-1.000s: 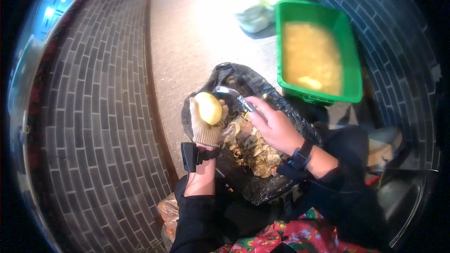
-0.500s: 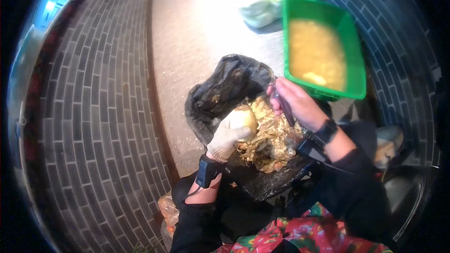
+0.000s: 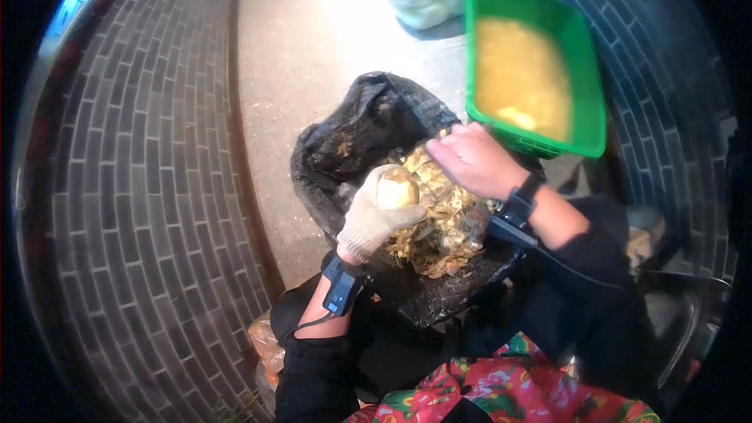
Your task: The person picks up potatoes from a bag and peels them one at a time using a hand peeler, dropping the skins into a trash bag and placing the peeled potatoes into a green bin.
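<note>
A white knitted glove covers my left hand (image 3: 366, 219), which holds a pale, partly peeled potato (image 3: 397, 189) over a black bag (image 3: 325, 158). Heaped inside the bag are many yellowish peelings (image 3: 446, 223). My bare right hand (image 3: 479, 163) is closed just right of the potato, above the peelings, its back turned to the camera. What its fingers hold is hidden now. Each wrist wears a dark device.
A green tub (image 3: 589, 78) of yellowish pieces in liquid stands at the upper right. Beyond the bag lies a pale plastic bag (image 3: 427, 1). Brick paving (image 3: 157, 157) spans the left. A clear bag (image 3: 268, 345) with orange contents sits at the lower left.
My right hand has turned over, hiding the dark-handled tool seen in it before. In my left hand the potato is turned, showing a different side. The whole view has shifted slightly.
</note>
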A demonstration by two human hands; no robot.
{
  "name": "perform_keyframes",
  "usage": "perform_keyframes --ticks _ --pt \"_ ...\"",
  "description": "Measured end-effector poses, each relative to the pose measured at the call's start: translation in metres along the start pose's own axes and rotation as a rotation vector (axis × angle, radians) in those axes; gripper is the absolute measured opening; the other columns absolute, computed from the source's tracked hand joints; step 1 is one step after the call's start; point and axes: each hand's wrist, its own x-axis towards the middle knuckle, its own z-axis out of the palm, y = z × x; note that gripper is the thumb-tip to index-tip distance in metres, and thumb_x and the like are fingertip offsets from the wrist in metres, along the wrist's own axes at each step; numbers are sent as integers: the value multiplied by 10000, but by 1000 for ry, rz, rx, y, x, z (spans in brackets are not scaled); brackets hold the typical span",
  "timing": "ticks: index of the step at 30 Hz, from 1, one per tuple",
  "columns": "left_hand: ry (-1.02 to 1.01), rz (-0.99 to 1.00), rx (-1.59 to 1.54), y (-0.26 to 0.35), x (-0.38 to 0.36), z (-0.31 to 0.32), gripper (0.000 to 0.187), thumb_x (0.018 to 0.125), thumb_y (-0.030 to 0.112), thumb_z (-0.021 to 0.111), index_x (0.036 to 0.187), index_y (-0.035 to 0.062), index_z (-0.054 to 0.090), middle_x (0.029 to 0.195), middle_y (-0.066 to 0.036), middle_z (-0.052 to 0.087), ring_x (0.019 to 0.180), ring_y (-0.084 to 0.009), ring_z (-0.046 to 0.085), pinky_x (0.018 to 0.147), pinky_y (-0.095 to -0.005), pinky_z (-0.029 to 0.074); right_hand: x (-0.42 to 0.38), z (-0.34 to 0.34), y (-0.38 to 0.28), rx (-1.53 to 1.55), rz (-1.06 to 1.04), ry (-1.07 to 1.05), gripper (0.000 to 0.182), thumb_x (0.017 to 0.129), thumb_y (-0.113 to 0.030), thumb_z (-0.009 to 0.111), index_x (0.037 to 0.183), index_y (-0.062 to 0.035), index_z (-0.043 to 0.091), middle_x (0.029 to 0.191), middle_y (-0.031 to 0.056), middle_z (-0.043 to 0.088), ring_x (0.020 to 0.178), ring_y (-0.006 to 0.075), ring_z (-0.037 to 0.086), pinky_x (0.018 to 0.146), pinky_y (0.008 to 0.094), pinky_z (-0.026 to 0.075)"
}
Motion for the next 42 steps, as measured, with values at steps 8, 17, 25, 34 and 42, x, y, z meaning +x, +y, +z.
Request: perform_keyframes --ticks 8,17,25,34,42 --pt "233 153 668 -1 13 22 596 665 172 800 1204 79 562 1038 -131 661 970 -244 646 849 -351 506 1 11 3 -187 -57 70 499 956 -389 504 613 -77 690 654 58 594 794 268 529 792 404 377" --pt "116 137 452 4 7 10 661 617 127 804 1222 71 545 1098 -122 644 1001 -238 645 883 -337 505 2 27 10 -346 -154 242 463 933 -384 546 632 -73 711 656 70 602 830 252 542 805 416 382" --pt "-1 139 -222 11 -6 -4 747 626 54 814 1297 64 486 1194 -53 577 1070 -159 573 936 -300 469 5 1 -6 -160 57 329 475 968 -329 490 600 -51 601 675 111 605 809 300 548 846 434 379" --pt "-28 -12 43 -12 16 4 720 614 68 811 1261 55 494 1111 -50 597 1027 -151 567 932 -302 463 6 24 -12 -204 -228 410 364 876 -192 570 525 -101 550 613 19 554 695 208 546 722 389 412" --pt "-125 172 -162 8 3 13 748 613 63 806 1275 70 458 1146 -77 570 1084 -184 542 920 -319 469 14 14 19 -338 27 403 332 875 -185 531 562 -93 596 638 60 619 706 229 575 749 405 407"
